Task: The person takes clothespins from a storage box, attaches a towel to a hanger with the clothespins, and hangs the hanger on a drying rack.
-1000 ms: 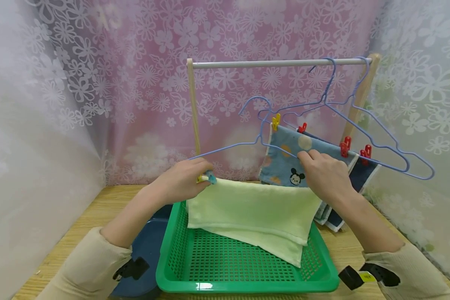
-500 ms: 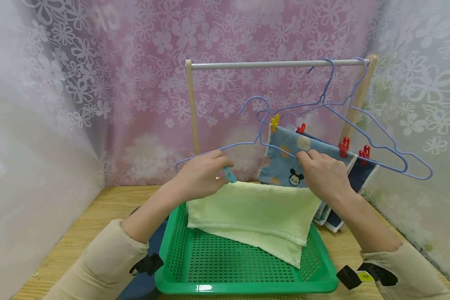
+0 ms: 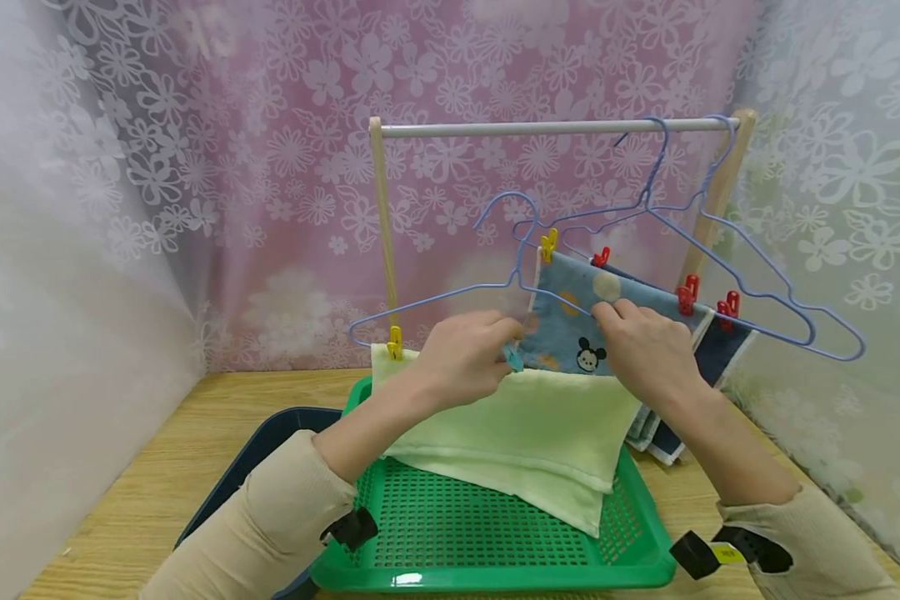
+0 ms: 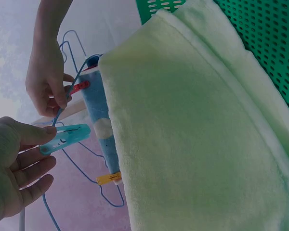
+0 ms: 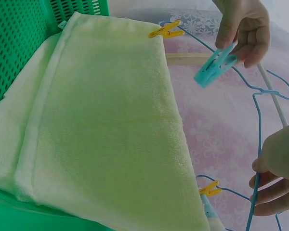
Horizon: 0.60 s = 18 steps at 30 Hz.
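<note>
My left hand point(image 3: 467, 360) pinches a light-blue clothespin point(image 4: 70, 137) between thumb and fingers, just above the top edge of a pale yellow-green towel point(image 3: 525, 425). A blue wire hanger point(image 3: 450, 293) has its hook free in the air, off the rail. My right hand point(image 3: 648, 354) grips its right side. At the hanger's left end a yellow clothespin point(image 3: 395, 342) holds the towel's corner; the towel hangs down over a green basket point(image 3: 495, 577). In the right wrist view, the light-blue clothespin point(image 5: 216, 67) is apart from the towel.
Behind, a rack with a metal rail point(image 3: 510, 129) carries two more blue hangers point(image 3: 651, 196). A patterned blue towel point(image 3: 570, 308) and a dark towel point(image 3: 720, 350) hang there by red and yellow clothespins. A dark blue basin point(image 3: 270, 433) stands left of the basket.
My left hand has moved right along the towel's top edge with the light-blue clothespin, uncovering the yellow clothespin at the left corner. My right hand stays on the hanger.
</note>
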Motion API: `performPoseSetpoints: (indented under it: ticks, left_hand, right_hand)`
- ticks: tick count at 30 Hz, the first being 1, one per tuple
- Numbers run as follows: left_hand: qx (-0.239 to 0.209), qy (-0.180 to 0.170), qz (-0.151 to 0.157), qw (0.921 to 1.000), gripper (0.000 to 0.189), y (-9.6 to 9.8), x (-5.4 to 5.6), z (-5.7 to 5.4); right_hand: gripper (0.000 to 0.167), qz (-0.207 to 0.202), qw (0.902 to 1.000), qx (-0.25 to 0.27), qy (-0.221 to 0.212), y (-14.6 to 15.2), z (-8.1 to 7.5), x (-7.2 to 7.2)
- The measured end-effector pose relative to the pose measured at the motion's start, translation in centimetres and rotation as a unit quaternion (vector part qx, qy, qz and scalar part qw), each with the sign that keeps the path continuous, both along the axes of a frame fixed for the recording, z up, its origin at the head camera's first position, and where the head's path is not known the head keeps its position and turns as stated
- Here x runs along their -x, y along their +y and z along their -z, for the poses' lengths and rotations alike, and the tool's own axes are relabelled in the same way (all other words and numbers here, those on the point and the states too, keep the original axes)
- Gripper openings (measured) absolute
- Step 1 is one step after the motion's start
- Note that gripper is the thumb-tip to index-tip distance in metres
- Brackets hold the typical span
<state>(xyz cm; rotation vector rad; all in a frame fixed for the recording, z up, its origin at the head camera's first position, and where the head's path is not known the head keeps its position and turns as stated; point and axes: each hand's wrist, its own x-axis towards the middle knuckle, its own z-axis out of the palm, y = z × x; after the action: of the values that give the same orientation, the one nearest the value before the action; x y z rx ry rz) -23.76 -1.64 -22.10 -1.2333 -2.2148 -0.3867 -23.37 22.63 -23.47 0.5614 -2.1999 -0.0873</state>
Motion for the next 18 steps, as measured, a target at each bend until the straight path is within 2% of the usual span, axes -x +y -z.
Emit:
performPoseSetpoints:
  ticks: [9,18]
  left_hand:
    - [0.005,0.017,-0.016,0.9997,0.025,1.8,0.4,0.3]
    - [-0.004,0.036,0.013,0.9993,0.022,3.7,0.4,0.5]
  right_hand:
    - [0.022,0.007,0.9999,0.001,-0.014,-0.1,0.0,-0.1]
    - [0.021,0.011,0.9999,-0.001,-0.006,0.0,0.2,0.0]
